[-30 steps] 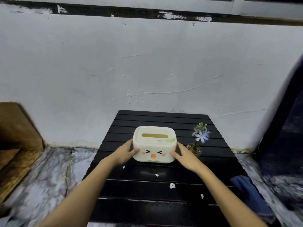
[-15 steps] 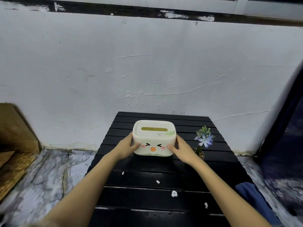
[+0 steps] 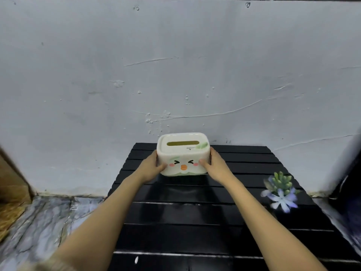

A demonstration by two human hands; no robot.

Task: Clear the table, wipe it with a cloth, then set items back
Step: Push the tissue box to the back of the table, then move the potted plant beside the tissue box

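A white tissue box (image 3: 183,153) with a cartoon face and a slot in its lid hangs above the black slatted table (image 3: 205,212), lifted clear of the slats. My left hand (image 3: 150,169) grips its left side and my right hand (image 3: 215,167) grips its right side. A small potted plant (image 3: 280,189) with green buds and pale blue flowers stands on the right part of the table. A white crumb (image 3: 136,260) lies on a near slat.
A scuffed white wall (image 3: 175,75) rises right behind the table. Marble-patterned floor (image 3: 39,222) lies to the left, with a brown wooden board (image 3: 11,182) leaning at the far left. A dark opening (image 3: 351,182) is at the right edge.
Both hands have raised the tissue box off the table and carried it up and away from me. The view has shifted, so the plant now sits lower right and the blue cloth is out of frame.
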